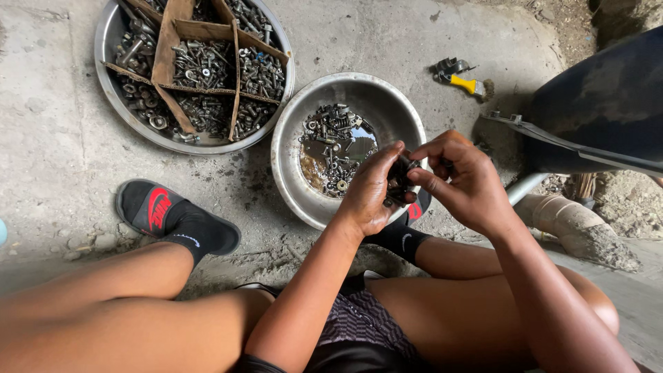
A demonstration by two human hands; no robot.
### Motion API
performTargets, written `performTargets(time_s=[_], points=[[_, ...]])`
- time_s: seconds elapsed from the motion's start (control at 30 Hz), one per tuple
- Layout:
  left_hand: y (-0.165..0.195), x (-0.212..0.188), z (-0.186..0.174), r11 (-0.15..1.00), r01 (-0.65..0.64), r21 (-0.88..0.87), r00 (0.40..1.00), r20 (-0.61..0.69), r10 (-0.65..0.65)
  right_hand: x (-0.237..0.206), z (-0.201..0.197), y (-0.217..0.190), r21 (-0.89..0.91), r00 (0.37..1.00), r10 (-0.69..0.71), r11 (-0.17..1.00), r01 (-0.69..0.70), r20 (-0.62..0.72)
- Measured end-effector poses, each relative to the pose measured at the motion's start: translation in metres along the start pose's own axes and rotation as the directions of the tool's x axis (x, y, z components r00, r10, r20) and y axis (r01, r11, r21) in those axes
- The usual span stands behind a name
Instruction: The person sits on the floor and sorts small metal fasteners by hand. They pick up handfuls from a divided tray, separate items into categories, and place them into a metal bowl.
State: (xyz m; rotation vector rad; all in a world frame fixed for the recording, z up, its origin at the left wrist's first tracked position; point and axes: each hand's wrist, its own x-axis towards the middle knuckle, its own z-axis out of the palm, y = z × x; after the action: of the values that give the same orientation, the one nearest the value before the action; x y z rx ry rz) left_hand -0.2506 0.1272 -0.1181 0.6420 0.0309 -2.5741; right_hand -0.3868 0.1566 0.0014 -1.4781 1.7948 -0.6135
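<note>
My left hand (369, 190) and my right hand (459, 176) meet over the near right rim of a round metal bowl (297, 179). Together they grip a small dark greasy metal part (399, 181); its exact shape is hidden by the fingers. The bowl holds several bolts and nuts (335, 141) lying in dark oily liquid. Both forearms reach out from above my bent legs.
A larger metal tray (110, 83) at the upper left holds bolts and nuts sorted by cardboard dividers (169, 41). A yellow-handled tool (459, 74) lies on the concrete at the upper right. A dark vehicle body panel (601, 103) stands at the right. My feet wear black slides (148, 207).
</note>
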Motion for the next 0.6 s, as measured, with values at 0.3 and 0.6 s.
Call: performTargets(time_s=[0.3, 0.6], points=[[0.005, -0.002, -0.001, 0.995, -0.061, 0.074, 0.996, 0.076, 0.055, 0.0, 0.002, 0.014, 0.607, 0.979, 0.181, 0.77, -0.198, 0.09], [0.009, -0.005, -0.003, 0.998, -0.033, -0.057, 0.999, 0.005, 0.034, -0.002, -0.01, 0.029, 0.902, 0.893, 0.393, 0.266, -0.339, 0.219]])
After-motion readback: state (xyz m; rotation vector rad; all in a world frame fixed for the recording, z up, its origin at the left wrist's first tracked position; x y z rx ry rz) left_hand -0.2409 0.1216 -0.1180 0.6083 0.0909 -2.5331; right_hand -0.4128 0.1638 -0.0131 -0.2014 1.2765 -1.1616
